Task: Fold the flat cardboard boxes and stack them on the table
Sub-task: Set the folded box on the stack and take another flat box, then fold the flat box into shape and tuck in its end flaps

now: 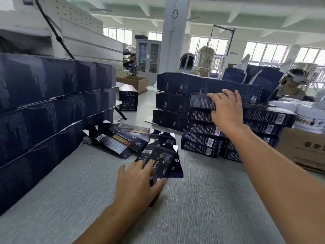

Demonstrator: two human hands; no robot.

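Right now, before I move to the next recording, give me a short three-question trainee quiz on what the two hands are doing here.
1. True or false: the right hand grips the top folded box of the right-side stack.
2. The left hand rests on: A) a flat box, B) a roll of tape, C) a pair of scissors.
3. Fill in: the table surface is ___ in colour.
Key: 1 true; 2 A; 3 grey.

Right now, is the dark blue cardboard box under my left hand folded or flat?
Flat. The dark blue cardboard box lies spread on the grey table under the left hand.
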